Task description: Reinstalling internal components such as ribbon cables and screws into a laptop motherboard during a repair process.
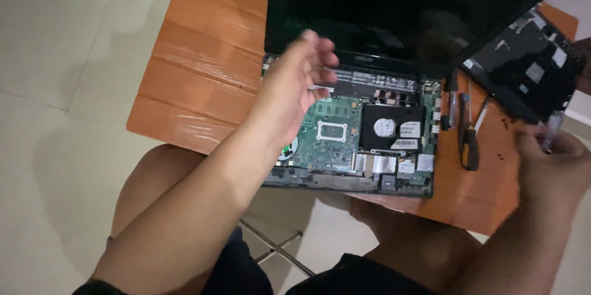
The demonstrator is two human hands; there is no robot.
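— What's at centre frame?
— My left hand (300,79), fingers spread and holding nothing, hovers over the opened laptop (351,141) on the orange table (197,79).
— And far right?
— My right hand (554,159) pinches 1 small blurred object, near the screwdrivers (466,132).

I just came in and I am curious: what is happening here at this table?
A seated person has an opened laptop on a small orange table. Its green board and black drive are exposed, and the dark screen stands up. The left hand hovers open over the laptop's left side. The right hand, blurred, is at the table's right edge, near a screwdriver and a removed black cover.
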